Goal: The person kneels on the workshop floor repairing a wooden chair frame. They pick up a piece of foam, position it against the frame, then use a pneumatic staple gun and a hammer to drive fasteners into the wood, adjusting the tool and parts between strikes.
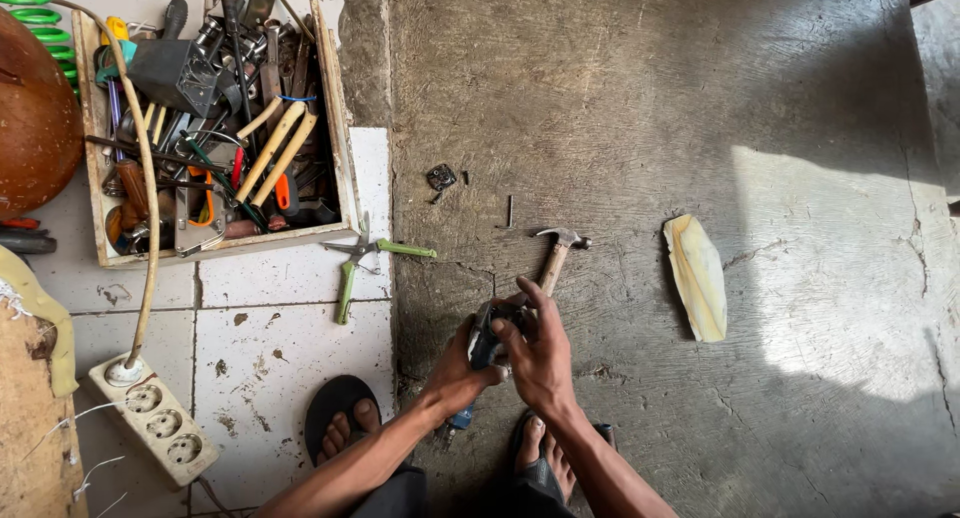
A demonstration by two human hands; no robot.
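We hold a small dark blue-edged part (484, 346) low over the concrete floor (700, 98), left hand (462, 368) cupping it from below-left, right hand (538, 353) closed over its top, while the hammer (556, 253) lies just beyond, handle toward the right hand.

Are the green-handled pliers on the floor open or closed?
Open. The pliers lie flat beside the toolbox, with their two green handles spread wide apart.

Beyond our hands, the rough grey concrete floor (650, 98) bears a wooden-handled claw hammer (556, 253) and green-handled metal pliers (365, 258).
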